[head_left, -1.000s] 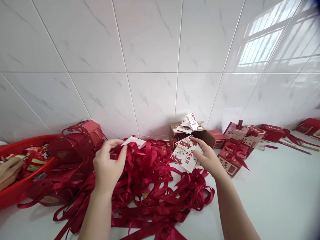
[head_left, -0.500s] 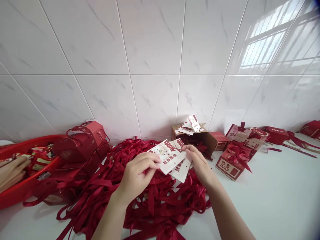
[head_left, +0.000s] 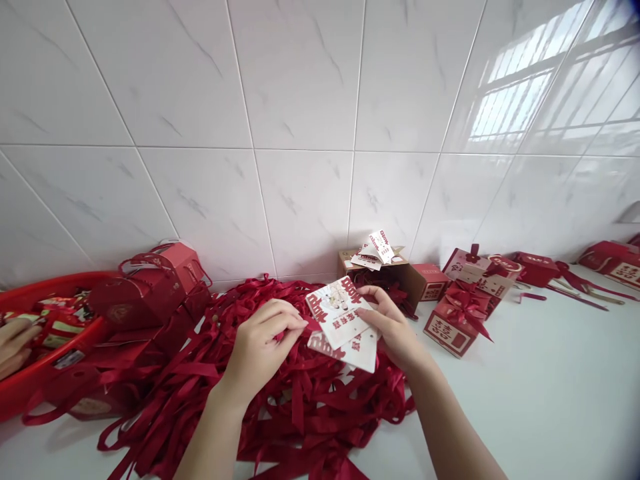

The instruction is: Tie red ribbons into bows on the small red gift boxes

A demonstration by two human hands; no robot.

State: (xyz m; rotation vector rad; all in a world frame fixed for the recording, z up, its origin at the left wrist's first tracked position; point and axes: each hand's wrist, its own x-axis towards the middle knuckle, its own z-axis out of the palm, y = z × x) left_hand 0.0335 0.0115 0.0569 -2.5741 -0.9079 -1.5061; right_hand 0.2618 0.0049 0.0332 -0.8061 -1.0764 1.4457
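Observation:
My right hand (head_left: 393, 327) grips several white cards (head_left: 337, 313) printed with red characters and a couple drawing, fanned out between thumb and fingers. A small hole shows in some of them. To their left, my left hand (head_left: 267, 343) has its thumb and fingertips drawn together, apart from the cards, with nothing seen between them. Beneath both hands spreads a large heap of dark red ribbons (head_left: 215, 393). Just behind, more printed cards (head_left: 373, 252) lie on top of an open cardboard box (head_left: 417, 285).
Red gift boxes (head_left: 150, 290) are stacked at left beside a red basin (head_left: 95, 333) of wrapped packets, where another person's hand (head_left: 17, 343) reaches in. At right stand a bow-tied box (head_left: 457, 317) and other red boxes (head_left: 537, 269) along the tiled wall (head_left: 305, 200).
My left hand has let go of the cards and drawn slightly left. The cards, now in my right hand alone, have turned and fanned differently. The view has shifted slightly right.

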